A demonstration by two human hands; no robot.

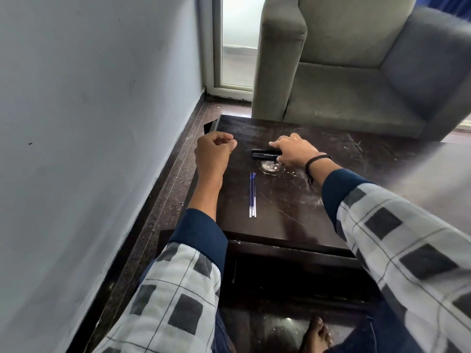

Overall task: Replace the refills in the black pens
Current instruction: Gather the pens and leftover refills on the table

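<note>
**Seated view over a low, dark tabletop (pixel 293 210).** Nearest us, a bare foot (pixel 316 335) rests on the floor below the table, and two checked sleeves (pixel 178 284) reach forward.

Near the middle of the tabletop lie the blue refills (pixel 252 194), thin tubes side by side and touching, running away from us. We cannot settle whether there are two or three.

Beyond them, a little apart, the two black pens (pixel 265 153) lie parallel and touching, crosswise to the refills. Both look assembled.

The right hand (pixel 293 150), with a dark wristband (pixel 317 160), covers the pens' right ends, forefinger beyond the far pen and thumb at the near one. We cannot tell whether this grip has closed or merely rests.

The left hand (pixel 214 151) hovers at the tabletop's left edge, fingers loosely curled, holding nothing.

Farthest, a grey armchair (pixel 344 85) stands beyond the table's far side, with a pale wall (pixel 89 123) at left.

We judge the step in hand to be picking up one pen, with no refill exchanged yet. To do it well, we would:
- Separate a single pen from its neighbour, so the second does not roll.
- Bring it to the idle left hand.
- Hold barrel and tip section in separate hands and open the pen low over the tabletop, so any small part that drops lands where we can find it.
</note>
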